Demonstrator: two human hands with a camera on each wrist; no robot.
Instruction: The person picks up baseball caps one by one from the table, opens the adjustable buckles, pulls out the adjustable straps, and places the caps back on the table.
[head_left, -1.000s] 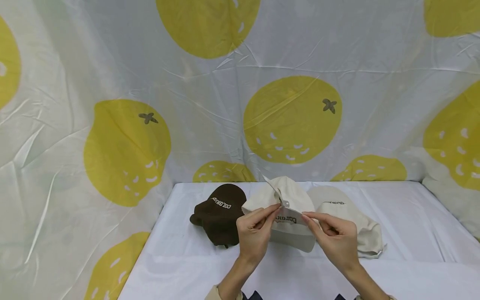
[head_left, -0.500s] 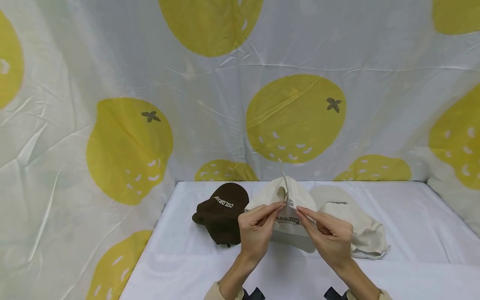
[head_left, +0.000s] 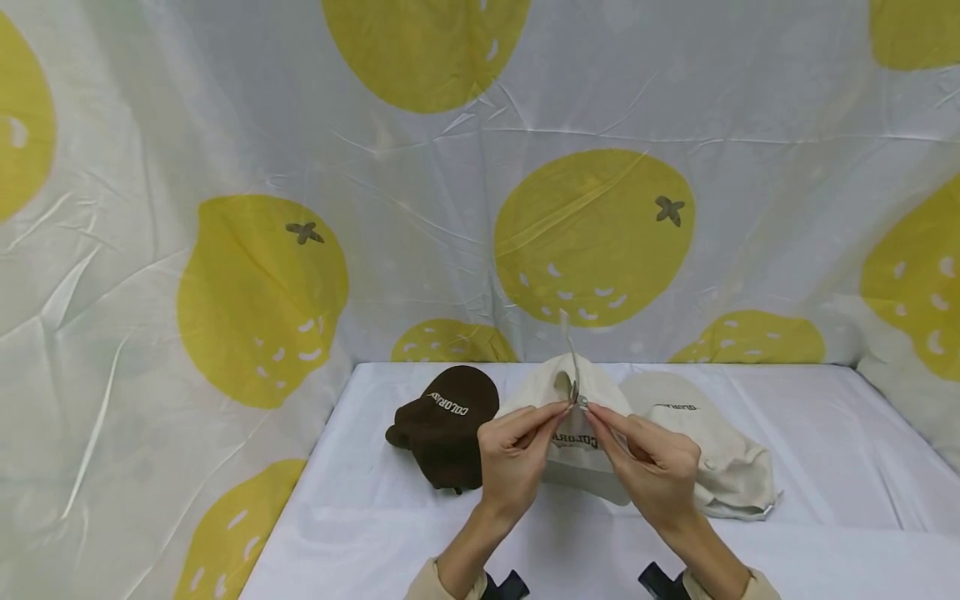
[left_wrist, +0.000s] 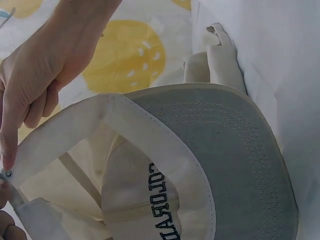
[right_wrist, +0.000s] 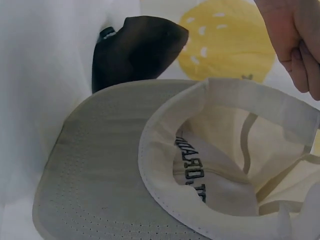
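A cream baseball cap with dark lettering and a grey underbrim is held up between both hands, its inside facing the wrist cameras. My left hand pinches the strap at the cap's back between thumb and forefinger. Close beside it, my right hand pinches the strap by a small metal buckle. A round metal piece shows at the right fingertips in the left wrist view. The strap's loose end sticks up above the fingers.
On the white-covered table, a dark brown cap with white lettering lies to the left. Another cream cap lies to the right, partly behind my right hand. A lemon-print curtain hangs behind and at the sides.
My right hand has moved left along the strap, so both sets of fingertips are now close together at the buckle. The loose strap end has swung from leaning left to nearly upright.
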